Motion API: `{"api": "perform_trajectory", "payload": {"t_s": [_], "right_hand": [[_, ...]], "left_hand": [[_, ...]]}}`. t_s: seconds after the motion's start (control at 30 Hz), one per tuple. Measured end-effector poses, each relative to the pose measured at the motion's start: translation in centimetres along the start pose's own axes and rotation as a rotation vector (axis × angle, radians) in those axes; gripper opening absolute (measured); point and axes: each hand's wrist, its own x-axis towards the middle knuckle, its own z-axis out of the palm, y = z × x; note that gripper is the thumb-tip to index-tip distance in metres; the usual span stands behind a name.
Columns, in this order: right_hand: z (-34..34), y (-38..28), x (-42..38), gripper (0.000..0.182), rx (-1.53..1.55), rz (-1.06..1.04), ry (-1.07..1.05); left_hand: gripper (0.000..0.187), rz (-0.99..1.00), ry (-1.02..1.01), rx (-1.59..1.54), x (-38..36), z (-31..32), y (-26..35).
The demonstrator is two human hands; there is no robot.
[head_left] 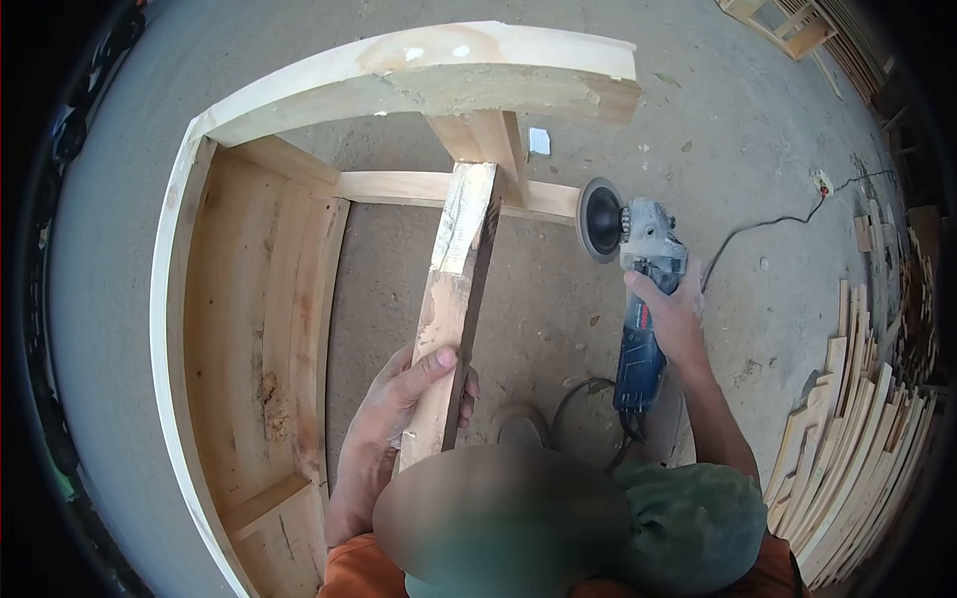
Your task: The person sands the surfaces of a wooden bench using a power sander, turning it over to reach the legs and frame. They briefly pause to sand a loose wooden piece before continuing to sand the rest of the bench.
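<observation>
My left hand (404, 394) is wrapped round a wooden bar (443, 309), thumb on top and fingertips showing along its far side. Part of the bar's upper face is pale and bare, the rest browner. In my right hand (673, 309) is a blue and grey angle grinder (643, 349), gripped near its dusty head. Its round disc (599, 220) faces left, beside the end of a crosspiece (553, 198) and apart from the bar. The far end of the bar lies close to an upright of a wooden frame (439, 88) with a curved top edge.
A panelled wooden box section (264, 329) of the frame stands on the left. On the right lies a pile of wood strips (862, 429). A black cord (758, 227) runs over the concrete floor (738, 120) to a connector (822, 183). A small white scrap (539, 141) lies beyond the crosspiece.
</observation>
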Motion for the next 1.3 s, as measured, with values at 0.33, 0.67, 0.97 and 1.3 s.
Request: {"api": "perform_trajectory", "payload": {"t_s": [0.33, 0.67, 0.97, 1.3], "right_hand": [[0.6, -0.8, 0.6, 0.070, 0.016, 0.022, -0.018], [0.2, 0.5, 1.4, 0.072, 0.126, 0.057, -0.017], [0.8, 2.1, 1.3, 0.076, 0.078, -0.001, -0.012], [-0.1, 2.8, 1.4, 0.069, -0.014, 0.053, -0.036]], "left_hand": [[0.063, -0.034, 0.008, 0.000, 0.2, 0.5, -0.4], [0.060, -0.037, 0.002, 0.023, 0.7, 0.5, -0.4], [0.056, -0.015, -0.023, 0.031, 1.3, 0.6, -1.1], [0.062, -0.026, -0.023, -0.001, 0.9, 0.6, -0.5]]}}
